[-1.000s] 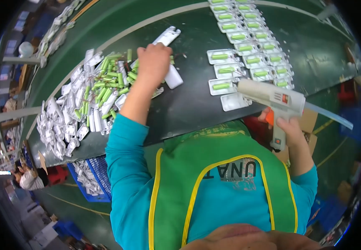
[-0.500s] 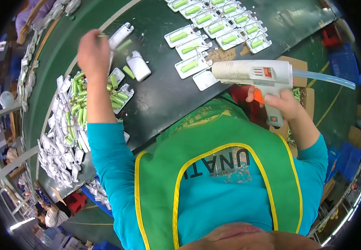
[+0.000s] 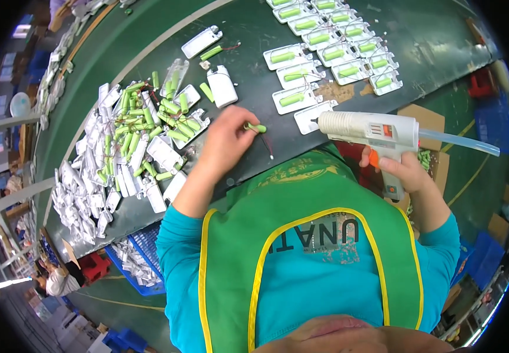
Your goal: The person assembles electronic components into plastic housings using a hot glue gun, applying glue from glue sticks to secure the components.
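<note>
Between the thumb and fingers of my left hand point(image 3: 229, 139) is a green battery cell point(image 3: 257, 127), its dark wire lead hanging over the table. My right hand point(image 3: 404, 170) grips a white glue gun point(image 3: 372, 130) by its handle, a finger at the orange trigger. A clear glue stick point(image 3: 460, 141) sticks out of its back. The gun's nozzle is over or close beside a white plastic casing point(image 3: 308, 119) with no cell showing in it. Beyond that casing stand rows of white casings point(image 3: 294, 97), each with a green cell and wires.
A heap of white casings point(image 3: 78, 197) and loose green cells point(image 3: 131, 126) covers the table's left side. Single casings point(image 3: 223, 87) lie mid-table. A blue basket point(image 3: 143, 247) of white parts is below the left edge; cardboard boxes point(image 3: 422, 120) stand beyond the near edge at right.
My left hand has come from the far left toward the near middle of the table, now carrying a green battery cell. The glue gun stays in my right hand near the bare casing.
</note>
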`<state>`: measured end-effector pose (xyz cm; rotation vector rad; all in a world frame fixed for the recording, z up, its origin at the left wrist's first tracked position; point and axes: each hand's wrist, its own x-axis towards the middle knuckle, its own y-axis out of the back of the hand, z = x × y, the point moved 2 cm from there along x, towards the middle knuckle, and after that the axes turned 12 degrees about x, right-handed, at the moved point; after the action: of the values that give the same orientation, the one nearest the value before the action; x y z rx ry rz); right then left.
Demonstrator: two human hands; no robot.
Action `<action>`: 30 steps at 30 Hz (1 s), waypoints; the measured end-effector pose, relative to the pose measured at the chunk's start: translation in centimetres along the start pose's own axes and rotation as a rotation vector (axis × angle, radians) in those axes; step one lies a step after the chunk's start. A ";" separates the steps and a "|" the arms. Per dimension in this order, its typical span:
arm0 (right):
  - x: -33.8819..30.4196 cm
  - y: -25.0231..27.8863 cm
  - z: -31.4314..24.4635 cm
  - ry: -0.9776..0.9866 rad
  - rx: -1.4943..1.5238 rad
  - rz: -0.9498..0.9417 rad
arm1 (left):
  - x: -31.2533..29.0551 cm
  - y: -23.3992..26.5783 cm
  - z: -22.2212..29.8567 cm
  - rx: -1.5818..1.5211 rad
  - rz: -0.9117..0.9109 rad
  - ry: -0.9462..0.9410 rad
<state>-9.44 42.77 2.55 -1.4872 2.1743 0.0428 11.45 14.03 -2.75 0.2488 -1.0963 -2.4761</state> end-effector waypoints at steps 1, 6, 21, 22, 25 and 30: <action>0.0 0.1 0.1 -0.004 -0.018 -0.002 | -0.4 -0.8 -0.2 0.156 0.097 -0.120; 0.1 0.2 0.4 -0.063 -0.018 -0.021 | -1.3 -1.9 -0.7 0.487 0.177 -0.243; -0.9 2.2 2.2 -0.058 -0.126 0.158 | 2.5 -6.3 5.5 0.262 0.291 -0.325; -0.9 2.4 2.3 -0.059 -0.132 0.142 | 2.8 -6.7 5.9 0.279 0.309 -0.345; -0.8 2.2 1.6 -0.011 -0.049 0.049 | 3.2 -7.9 6.2 0.301 0.316 -0.353; -1.3 2.2 1.1 0.036 0.057 -0.006 | 3.7 -8.8 5.8 0.331 0.333 -0.313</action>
<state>-10.63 45.14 1.61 -1.4740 2.1805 -0.0476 3.64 21.50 -5.35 -0.2204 -1.5372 -2.0737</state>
